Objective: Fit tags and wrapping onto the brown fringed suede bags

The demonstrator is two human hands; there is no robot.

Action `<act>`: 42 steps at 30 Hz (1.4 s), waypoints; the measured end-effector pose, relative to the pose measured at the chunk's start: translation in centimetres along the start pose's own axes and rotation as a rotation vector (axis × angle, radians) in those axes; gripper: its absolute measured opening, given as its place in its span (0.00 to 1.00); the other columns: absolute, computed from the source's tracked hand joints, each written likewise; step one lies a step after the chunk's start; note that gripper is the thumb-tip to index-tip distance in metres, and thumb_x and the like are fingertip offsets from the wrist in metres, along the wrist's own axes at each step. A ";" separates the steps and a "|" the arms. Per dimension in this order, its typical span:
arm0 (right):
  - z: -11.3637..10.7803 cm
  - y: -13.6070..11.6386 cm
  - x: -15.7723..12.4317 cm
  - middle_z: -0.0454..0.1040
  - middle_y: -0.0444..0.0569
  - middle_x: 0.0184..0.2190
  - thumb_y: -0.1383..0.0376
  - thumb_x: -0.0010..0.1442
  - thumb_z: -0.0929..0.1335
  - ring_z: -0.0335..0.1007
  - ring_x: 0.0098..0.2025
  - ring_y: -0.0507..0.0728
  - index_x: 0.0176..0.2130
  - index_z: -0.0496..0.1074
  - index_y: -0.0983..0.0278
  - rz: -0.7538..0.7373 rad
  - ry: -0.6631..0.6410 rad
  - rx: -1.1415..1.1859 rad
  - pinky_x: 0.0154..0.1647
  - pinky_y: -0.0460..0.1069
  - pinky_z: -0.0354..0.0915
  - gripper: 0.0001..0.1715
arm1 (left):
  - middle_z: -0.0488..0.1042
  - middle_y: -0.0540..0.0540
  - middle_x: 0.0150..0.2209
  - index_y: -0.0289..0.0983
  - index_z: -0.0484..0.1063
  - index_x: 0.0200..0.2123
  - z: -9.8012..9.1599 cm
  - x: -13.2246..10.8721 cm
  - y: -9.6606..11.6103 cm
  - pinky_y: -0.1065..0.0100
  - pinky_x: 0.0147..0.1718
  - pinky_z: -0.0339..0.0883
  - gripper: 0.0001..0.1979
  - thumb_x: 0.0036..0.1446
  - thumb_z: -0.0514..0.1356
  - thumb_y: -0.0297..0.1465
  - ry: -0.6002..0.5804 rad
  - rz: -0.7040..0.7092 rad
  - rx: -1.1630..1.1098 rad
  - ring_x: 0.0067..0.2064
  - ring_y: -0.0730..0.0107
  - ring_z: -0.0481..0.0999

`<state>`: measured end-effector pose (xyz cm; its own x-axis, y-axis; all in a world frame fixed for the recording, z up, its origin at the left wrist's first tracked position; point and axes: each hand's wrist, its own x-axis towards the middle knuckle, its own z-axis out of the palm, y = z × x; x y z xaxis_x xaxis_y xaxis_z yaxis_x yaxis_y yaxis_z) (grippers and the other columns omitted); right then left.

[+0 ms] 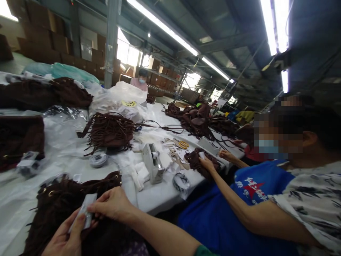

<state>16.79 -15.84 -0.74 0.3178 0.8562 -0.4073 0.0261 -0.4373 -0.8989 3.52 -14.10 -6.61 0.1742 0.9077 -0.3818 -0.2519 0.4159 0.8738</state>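
Note:
A small flat whitish wrapped piece is held up over a dark brown fringed bag at the lower left. My left hand grips its lower part, the thumb lying across the front. At its right edge, the fingers of my right hand are pinched together against it. What the wrapping covers, if anything, I cannot make out. The bag below has gold eyelets along its upper edge, and my hands hide part of it.
A tape dispenser stands mid-table, with yellow-handled scissors beyond it. Another fringed bag lies farther back. On the right, a co-worker in a blue apron handles a brown bag. A coiled item in plastic lies near the edge.

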 end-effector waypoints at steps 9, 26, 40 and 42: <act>-0.3 -0.5 -0.7 0.68 0.36 0.15 0.51 0.39 0.78 0.61 0.15 0.48 0.44 0.67 0.67 0.041 -0.035 0.117 0.17 0.42 0.57 0.38 | 0.77 0.50 0.32 0.38 0.73 0.47 0.9 -1.8 2.8 0.75 0.25 0.73 0.23 0.47 0.67 0.38 0.036 0.049 0.054 0.27 0.71 0.76; 0.0 -0.8 2.3 0.69 0.39 0.25 0.48 0.40 0.76 0.64 0.28 0.48 0.27 0.70 0.66 -0.224 -0.397 0.254 0.31 0.43 0.61 0.26 | 0.56 0.55 0.24 0.34 0.61 0.39 0.6 -2.0 9.1 0.89 0.10 0.55 0.17 0.60 0.39 0.13 -0.167 -0.780 -0.911 0.13 0.90 0.55; -1.6 -1.4 2.8 0.73 0.42 0.25 0.62 0.58 0.67 0.66 0.28 0.51 0.29 0.76 0.67 -0.461 -0.390 -0.031 0.33 0.44 0.61 0.13 | 0.54 0.57 0.23 0.33 0.60 0.38 -0.1 -1.3 8.4 0.91 0.10 0.54 0.09 0.63 0.42 0.19 -0.274 -0.950 -1.161 0.14 0.90 0.57; -1.2 -1.2 3.1 0.73 0.43 0.26 0.60 0.58 0.66 0.67 0.29 0.52 0.30 0.77 0.67 -0.470 -0.382 -0.058 0.34 0.45 0.62 0.14 | 0.55 0.56 0.23 0.32 0.60 0.39 0.2 -1.3 8.3 0.91 0.11 0.55 0.08 0.64 0.44 0.19 -0.293 -0.946 -1.182 0.14 0.90 0.58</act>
<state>18.88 -12.96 -0.75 -0.1029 0.9947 -0.0074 0.1365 0.0068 -0.9906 1.37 -11.84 1.19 0.8389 0.3115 -0.4463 -0.5060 0.7485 -0.4287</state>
